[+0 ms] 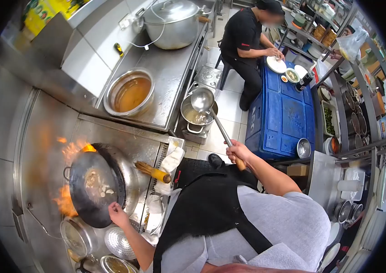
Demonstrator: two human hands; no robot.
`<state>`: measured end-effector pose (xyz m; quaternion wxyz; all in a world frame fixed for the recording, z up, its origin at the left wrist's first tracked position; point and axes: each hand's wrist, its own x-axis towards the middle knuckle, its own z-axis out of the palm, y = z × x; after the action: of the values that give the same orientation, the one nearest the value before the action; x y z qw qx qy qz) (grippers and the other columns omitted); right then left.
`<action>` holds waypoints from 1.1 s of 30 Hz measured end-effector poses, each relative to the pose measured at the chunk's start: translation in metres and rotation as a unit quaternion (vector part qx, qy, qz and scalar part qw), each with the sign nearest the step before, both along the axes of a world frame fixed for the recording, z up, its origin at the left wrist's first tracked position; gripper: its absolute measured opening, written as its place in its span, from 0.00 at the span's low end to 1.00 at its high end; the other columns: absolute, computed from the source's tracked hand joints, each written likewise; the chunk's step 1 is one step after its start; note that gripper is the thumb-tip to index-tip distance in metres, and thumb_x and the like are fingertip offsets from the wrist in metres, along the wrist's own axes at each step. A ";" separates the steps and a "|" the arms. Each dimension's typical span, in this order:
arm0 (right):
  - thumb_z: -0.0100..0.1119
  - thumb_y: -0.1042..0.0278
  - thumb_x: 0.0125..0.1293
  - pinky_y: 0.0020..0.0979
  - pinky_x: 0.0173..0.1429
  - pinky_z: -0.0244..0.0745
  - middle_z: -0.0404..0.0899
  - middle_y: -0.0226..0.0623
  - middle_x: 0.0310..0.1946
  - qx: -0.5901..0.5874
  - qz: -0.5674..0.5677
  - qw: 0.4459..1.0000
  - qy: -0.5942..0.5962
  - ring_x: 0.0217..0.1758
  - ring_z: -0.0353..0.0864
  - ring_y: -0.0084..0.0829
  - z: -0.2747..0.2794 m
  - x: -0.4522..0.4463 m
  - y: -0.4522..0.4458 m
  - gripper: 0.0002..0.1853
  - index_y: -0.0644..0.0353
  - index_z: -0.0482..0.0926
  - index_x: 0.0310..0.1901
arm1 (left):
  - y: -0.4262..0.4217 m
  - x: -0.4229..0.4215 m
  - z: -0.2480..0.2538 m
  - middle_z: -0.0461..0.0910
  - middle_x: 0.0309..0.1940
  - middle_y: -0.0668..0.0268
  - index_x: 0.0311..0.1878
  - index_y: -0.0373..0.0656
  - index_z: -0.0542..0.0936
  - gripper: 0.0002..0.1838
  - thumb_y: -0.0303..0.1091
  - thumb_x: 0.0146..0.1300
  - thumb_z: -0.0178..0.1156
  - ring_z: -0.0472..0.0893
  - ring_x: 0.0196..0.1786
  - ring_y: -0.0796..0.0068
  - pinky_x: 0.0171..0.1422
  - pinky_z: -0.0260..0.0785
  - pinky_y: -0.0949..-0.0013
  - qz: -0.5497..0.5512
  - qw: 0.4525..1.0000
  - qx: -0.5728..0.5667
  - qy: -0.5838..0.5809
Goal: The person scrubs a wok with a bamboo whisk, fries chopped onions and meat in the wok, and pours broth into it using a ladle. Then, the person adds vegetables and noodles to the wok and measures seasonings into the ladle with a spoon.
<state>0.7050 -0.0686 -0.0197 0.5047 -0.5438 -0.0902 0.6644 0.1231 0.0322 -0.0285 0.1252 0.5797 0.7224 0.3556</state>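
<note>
My left hand is closed at the near edge of a dark wok, which is tilted on the burner. Pale pieces of food lie inside it, and flames rise around its far side. In my right hand is the wooden grip of a long metal ladle. The ladle's bowl is over a metal pot of liquid beside the counter.
A basin of brown liquid stands on the steel counter beside a large lidded pot. A bamboo wok brush and a cloth lie near the stove. A perforated strainer is below the wok. A co-worker handles plates at a blue chest.
</note>
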 end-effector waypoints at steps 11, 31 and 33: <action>0.45 0.68 0.68 0.29 0.22 0.68 0.67 0.33 0.15 -0.085 0.020 0.981 0.176 0.16 0.66 0.28 -0.149 0.114 0.141 0.16 0.56 0.66 0.21 | 0.025 0.122 0.016 0.64 0.65 0.49 0.56 0.37 0.76 0.20 0.23 0.58 0.61 0.69 0.64 0.46 0.67 0.63 0.50 0.158 0.957 -0.006 0.242; 0.42 0.68 0.67 0.28 0.21 0.68 0.66 0.29 0.17 -0.156 -0.012 0.946 0.284 0.17 0.67 0.25 -0.226 0.106 0.264 0.09 0.54 0.64 0.28 | -0.264 0.095 -0.044 0.81 0.38 0.59 0.49 0.34 0.77 0.16 0.27 0.58 0.64 0.79 0.41 0.68 0.47 0.72 0.67 0.131 0.860 -0.466 -0.162; 0.42 0.69 0.66 0.29 0.21 0.69 0.66 0.30 0.16 -0.167 0.004 0.963 0.210 0.17 0.67 0.27 -0.219 0.106 0.279 0.10 0.55 0.64 0.25 | -0.276 0.100 -0.051 0.81 0.38 0.59 0.50 0.34 0.77 0.16 0.27 0.59 0.63 0.79 0.40 0.70 0.46 0.72 0.68 0.155 0.851 -0.458 -0.206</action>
<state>0.8108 0.2106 -0.2384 0.4113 -0.4679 0.1281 0.7717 0.2232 -0.2439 -0.0795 0.4661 0.2509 0.8411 0.1110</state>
